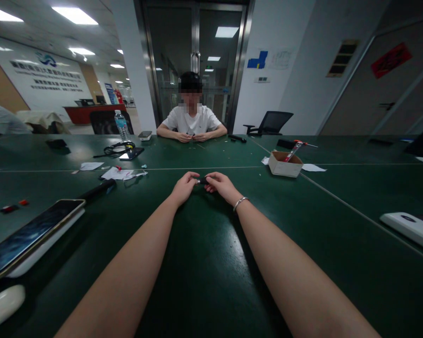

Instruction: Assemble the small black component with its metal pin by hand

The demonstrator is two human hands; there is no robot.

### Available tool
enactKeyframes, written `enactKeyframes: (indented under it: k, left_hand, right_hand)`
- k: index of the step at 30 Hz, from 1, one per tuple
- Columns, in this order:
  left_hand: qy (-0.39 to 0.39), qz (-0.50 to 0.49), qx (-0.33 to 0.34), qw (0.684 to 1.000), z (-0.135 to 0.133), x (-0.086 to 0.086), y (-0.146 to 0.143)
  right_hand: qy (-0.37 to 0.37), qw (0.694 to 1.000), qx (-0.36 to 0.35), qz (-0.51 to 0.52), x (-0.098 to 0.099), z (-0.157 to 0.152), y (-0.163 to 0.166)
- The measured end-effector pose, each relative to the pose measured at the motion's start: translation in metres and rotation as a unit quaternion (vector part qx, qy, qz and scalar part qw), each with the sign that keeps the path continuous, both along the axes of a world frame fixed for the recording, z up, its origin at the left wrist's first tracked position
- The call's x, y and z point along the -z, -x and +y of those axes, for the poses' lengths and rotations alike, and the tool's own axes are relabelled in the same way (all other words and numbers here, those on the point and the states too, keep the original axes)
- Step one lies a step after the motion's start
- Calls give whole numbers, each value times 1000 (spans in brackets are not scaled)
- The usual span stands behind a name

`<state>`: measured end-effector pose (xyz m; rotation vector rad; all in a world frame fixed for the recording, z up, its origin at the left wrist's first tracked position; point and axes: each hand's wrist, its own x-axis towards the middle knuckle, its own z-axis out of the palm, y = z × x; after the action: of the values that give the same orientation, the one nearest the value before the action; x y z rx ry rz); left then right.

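Observation:
Both hands meet over the green table (197, 263), a short way in front of me. Between them is a small black piece with a silvery end (201, 181); its exact kind is too small to make out. My left hand (184, 188) pinches the silvery end between thumb and fingers. On the black end, the thumb and fingers of my right hand (223, 187) are closed. A silver bracelet (240, 203) circles my right wrist. The fingers partly cover the piece.
A phone on a white box (35, 234) and a white mouse (3, 307) lie at left. Crumpled paper (118, 173), cables (118, 149) and a bottle (121, 124) stand farther back. A small carton (285, 164) holds a tool at right. Across sits a person (192, 119).

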<state>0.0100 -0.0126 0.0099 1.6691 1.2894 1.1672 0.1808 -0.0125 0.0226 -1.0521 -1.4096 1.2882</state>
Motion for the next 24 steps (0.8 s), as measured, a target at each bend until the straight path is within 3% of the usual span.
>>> enactKeyframes:
  k: [6, 10, 15, 24]
  left_hand:
    - [-34, 3, -18, 999, 1, 1, -1]
    - [-1, -9, 0, 1000, 3, 3, 0]
    - [-41, 20, -15, 999, 2, 2, 0]
    - [-22, 6, -2, 1000, 1, 1, -1]
  right_hand:
    - [-2, 1000, 0, 1, 1, 2, 0]
    - [-2, 1000, -2, 1, 2, 2, 0]
    - [-3, 1000, 2, 2, 3, 3, 0]
    - [-2, 1000, 3, -7, 3, 3, 0]
